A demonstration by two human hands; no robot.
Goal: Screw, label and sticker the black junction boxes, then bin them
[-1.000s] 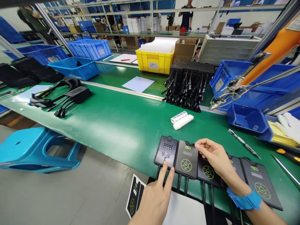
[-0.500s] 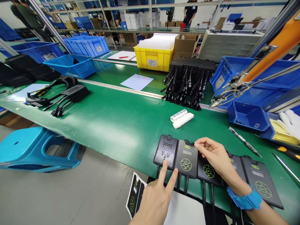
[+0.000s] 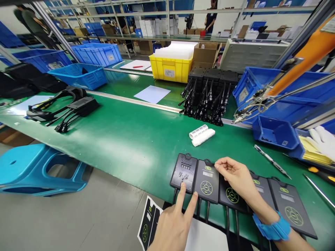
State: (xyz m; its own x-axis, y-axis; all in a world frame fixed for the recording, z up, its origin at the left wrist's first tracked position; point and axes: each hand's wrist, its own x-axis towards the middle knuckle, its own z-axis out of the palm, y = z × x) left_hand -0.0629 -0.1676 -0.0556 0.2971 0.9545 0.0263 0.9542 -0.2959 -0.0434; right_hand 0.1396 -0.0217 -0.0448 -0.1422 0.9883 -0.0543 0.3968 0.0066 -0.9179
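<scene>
Several flat black controllers lie in a row at the bench's near edge, cables toward me. The leftmost controller (image 3: 184, 172) shows a bare display and buttons; the second controller (image 3: 206, 181) has a grey face with green markings. My left hand (image 3: 174, 221) spreads two fingers, one tip on the leftmost controller, the other at the second one's lower left corner. My right hand (image 3: 237, 177), with a blue wristband (image 3: 272, 226), pinches at the second controller's upper right corner; what lies between the fingertips is too small to tell. A printed label sheet (image 3: 148, 225) lies below my left hand.
White rolls (image 3: 202, 135) lie behind the controllers. Tweezers (image 3: 272, 161) and a blue bin (image 3: 274, 132) are at right. Further back stand a yellow crate (image 3: 170, 69) and black cabled units (image 3: 206, 90). A blue stool (image 3: 23, 170) is at left; people are in the background.
The camera view has shifted slightly, so the bench items sit a little lower. Both hands keep nearly the same pose and place on the controllers.
</scene>
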